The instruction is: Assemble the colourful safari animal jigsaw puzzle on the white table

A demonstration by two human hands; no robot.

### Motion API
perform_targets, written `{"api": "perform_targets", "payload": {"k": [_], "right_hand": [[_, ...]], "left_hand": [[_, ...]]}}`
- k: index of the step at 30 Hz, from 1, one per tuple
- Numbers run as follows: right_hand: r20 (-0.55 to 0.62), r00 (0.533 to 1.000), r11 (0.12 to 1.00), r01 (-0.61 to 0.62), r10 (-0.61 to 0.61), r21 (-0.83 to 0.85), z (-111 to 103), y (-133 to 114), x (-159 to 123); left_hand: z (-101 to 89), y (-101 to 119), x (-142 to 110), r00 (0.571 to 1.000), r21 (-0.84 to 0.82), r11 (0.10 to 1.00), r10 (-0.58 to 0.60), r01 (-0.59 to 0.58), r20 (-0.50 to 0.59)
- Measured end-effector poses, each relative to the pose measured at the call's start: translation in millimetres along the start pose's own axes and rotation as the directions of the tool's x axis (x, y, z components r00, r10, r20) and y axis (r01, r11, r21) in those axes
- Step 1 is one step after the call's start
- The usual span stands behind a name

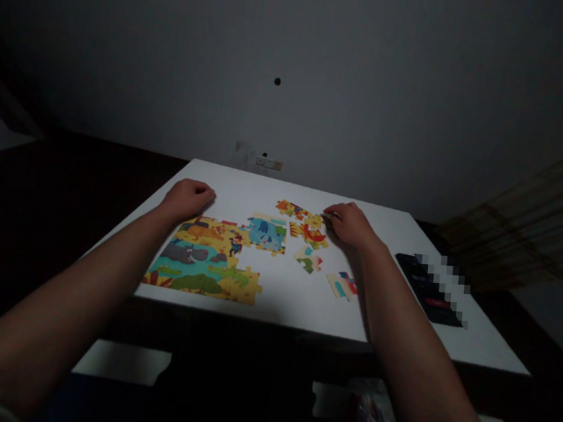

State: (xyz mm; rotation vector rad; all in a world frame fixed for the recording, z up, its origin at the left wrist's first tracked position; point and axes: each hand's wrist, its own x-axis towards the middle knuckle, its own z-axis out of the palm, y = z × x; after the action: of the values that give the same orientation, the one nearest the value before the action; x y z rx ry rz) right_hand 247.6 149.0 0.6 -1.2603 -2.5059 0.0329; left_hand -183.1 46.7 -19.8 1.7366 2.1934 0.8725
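Note:
A partly joined jigsaw puzzle [201,263] lies on the white table, showing a hippo, a leopard and trees. Joined to its upper right is a blue elephant section [266,234]. My left hand [189,198] rests just beyond the puzzle's far left edge, fingers curled in and nothing visible in them. To the right, my right hand [349,222] pinches a puzzle piece, mostly hidden and dark under the fingers. It is beside a cluster of yellow and orange pieces [309,233]. Nearer to me lie a green and cream piece [309,260] and a cream and blue piece [340,286].
A dark case or tray [423,285], partly pixelated, lies on the right of the white table [298,315]. Behind the table stands a grey wall with a socket plate [269,163]. A patterned curtain [517,221] hangs at right. A plastic bag [373,413] is below the table's front edge.

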Motion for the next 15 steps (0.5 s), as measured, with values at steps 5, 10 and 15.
{"api": "perform_targets", "payload": {"k": [5, 10, 15], "right_hand": [[-0.018, 0.999, 0.999, -0.044, 0.045, 0.023, -6, 2, -4], [0.138, 0.989, 0.958, -0.085, 0.048, 0.275, -21, -10, -12], [0.431, 0.871, 0.892, 0.020, -0.238, 0.452, -46, -44, -24]], "left_hand": [[-2.4, 3, -1, 1.000, -0.016, 1.000, -0.004, 0.004, 0.013], [-2.1, 3, 1, 1.000, -0.007, 1.000, 0.017, -0.017, -0.004], [-2.1, 4, 0, 0.999, 0.015, 0.999, -0.032, 0.032, 0.031]]}}
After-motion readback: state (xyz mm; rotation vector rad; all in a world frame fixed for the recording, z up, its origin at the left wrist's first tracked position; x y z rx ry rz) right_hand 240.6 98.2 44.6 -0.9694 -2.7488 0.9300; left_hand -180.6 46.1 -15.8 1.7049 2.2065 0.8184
